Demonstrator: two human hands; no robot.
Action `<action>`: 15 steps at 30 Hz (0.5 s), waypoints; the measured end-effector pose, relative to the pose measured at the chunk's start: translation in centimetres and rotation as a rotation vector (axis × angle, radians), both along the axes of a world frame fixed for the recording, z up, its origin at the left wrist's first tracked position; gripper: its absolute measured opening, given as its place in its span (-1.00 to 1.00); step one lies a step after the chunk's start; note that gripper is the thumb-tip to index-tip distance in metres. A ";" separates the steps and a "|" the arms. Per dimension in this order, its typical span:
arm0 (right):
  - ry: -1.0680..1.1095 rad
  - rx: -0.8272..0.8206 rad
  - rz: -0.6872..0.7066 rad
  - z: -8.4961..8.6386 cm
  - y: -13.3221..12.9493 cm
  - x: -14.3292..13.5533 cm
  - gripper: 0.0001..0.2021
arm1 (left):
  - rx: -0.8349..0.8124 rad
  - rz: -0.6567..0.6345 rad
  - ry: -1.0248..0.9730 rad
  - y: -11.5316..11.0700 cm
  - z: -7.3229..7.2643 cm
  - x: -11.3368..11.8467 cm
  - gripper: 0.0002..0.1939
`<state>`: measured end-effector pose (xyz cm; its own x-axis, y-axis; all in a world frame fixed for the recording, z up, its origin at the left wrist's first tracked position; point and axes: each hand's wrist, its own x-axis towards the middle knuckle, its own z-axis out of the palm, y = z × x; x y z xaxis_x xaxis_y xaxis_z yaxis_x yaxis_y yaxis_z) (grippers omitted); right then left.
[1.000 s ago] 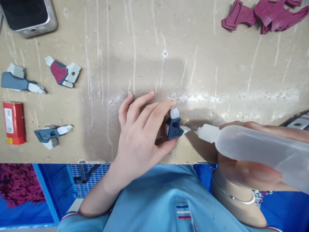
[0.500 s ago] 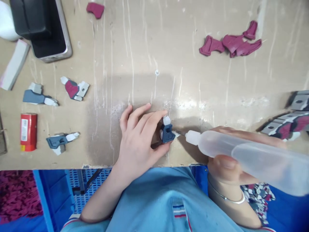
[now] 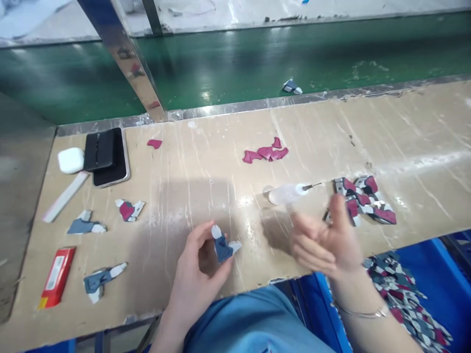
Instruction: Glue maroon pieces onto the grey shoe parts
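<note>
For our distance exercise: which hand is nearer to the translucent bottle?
Right: the right hand is just this side of the bottle; the left hand is farther off, to its left.

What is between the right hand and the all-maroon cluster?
In the head view, the translucent bottle is between the right hand and the all-maroon cluster.

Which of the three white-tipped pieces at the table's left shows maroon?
The uppermost, rightmost piece: its middle is maroon. The piece to its left and the lowest piece show blue-grey instead.
</note>
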<state>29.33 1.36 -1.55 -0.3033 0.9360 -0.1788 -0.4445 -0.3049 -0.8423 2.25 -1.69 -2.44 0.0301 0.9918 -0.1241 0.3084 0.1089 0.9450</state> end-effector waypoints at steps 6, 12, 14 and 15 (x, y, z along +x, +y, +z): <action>-1.148 0.498 -0.511 -2.0 7.9 8.5 -0.73 | -0.064 -0.089 -0.011 -0.1 0.8 0.2 -0.47; -1.317 0.712 -0.255 -6.0 15.1 9.6 -0.72 | -0.072 -0.147 0.004 -0.5 0.7 -0.4 -0.45; -1.319 0.765 -0.239 -5.6 15.1 9.9 -0.74 | -0.079 -0.141 0.002 -0.7 0.8 -0.9 -0.46; -1.312 0.786 -0.239 -5.1 14.8 10.1 -0.73 | -0.083 -0.132 0.001 -0.7 0.8 -1.1 -0.46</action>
<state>39.47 16.11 -6.62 -0.1669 0.9208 0.3525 0.7374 0.3539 -0.5753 1.13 -2.41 -1.63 0.1593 0.9656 -0.2057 0.3259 0.1452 0.9342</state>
